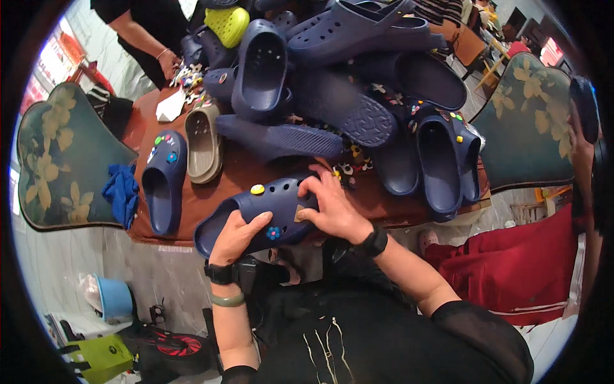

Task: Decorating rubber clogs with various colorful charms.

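Navy clog [256,214] gripped by left hand [235,238], right hand [332,208] fingers pinching its charm [299,213]

Navy perforated clog [259,214], on its side at table edge, yellow, blue-flower, tan charms attached.

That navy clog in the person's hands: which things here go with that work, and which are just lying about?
In hand:
- navy clog, held by the left hand
- right hand, fingers on a tan charm
- yellow charm and blue flower charm already on it
- loose charms on the table

Lying about:
- heap of navy clogs
- beige clog
- yellow-green clog
- blue cloth
- floral chairs
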A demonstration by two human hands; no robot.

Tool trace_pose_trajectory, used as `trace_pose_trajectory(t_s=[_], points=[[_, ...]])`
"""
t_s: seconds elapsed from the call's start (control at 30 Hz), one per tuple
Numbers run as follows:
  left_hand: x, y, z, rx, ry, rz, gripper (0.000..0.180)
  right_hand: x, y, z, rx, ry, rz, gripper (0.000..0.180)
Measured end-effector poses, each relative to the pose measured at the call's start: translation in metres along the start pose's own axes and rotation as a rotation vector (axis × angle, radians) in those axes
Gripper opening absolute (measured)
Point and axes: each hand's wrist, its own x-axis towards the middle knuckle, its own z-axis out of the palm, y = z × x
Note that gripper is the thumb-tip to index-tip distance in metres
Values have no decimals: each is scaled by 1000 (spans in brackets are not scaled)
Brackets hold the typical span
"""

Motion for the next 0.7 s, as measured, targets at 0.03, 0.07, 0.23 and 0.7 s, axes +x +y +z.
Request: trace_pose_trajectory(t_s=[0.03, 0.07, 0.23, 0.7], points=[[0, 5, 0, -25, 10, -70, 36, -4, -1, 0, -9, 35, -34, 43], [-4, 8, 0, -32, 30, -113, 37, -8, -6, -4, -8, 83, -77, 38], [-20, 8, 1, -25, 24, -155, 30, -21, 34, -26, 72, 355, -73, 14], [-27, 3, 11, -131, 100, -144, 40, 8, 77, -23, -703, 161, -177, 20]])
